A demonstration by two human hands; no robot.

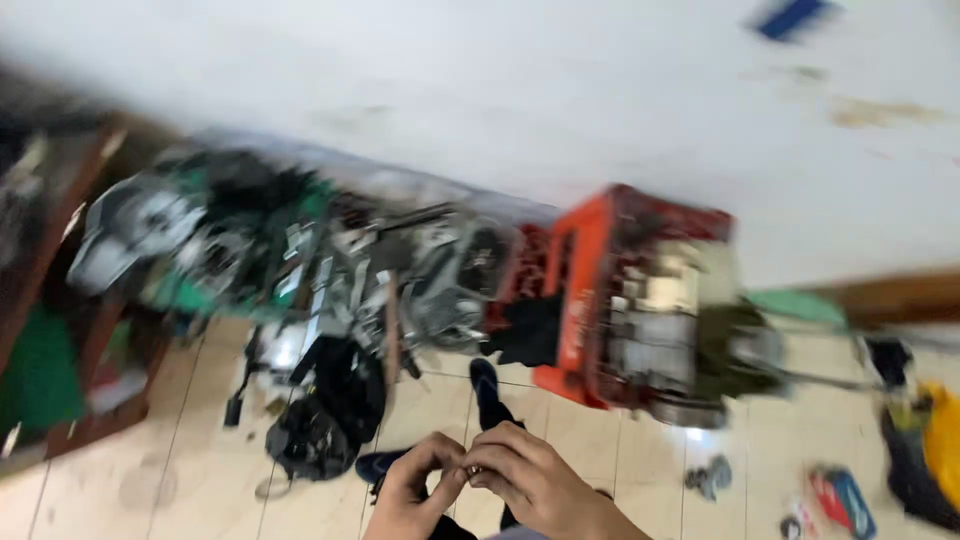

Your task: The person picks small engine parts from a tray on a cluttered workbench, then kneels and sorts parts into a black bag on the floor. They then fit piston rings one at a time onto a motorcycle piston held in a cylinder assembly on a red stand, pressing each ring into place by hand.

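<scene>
Something tiny, too blurred to identify, seems pinched where the two hands meet at the bottom centre of the frame; what it is cannot be told. Left hand (408,492) has its fingers curled inward, tips meeting those of the right hand (530,478), which is bent over from the right with knuckles up. Whether either hand truly grips anything cannot be told through the motion blur. Just behind the hands, on the tiled floor (200,440), lies a dark blue shoe (486,388), and to its left a black bag (330,410). Further up, an orange crate (585,290) full of metal parts stands right of centre, touching a heap of grey engine parts (400,270) that stretches toward the upper left. A wooden shelf (60,300) shows at the left edge. A yellow bundle (940,440) sits at the right edge, with a small red and blue item (840,500) near it on the floor. A white wall (500,90) fills the top
</scene>
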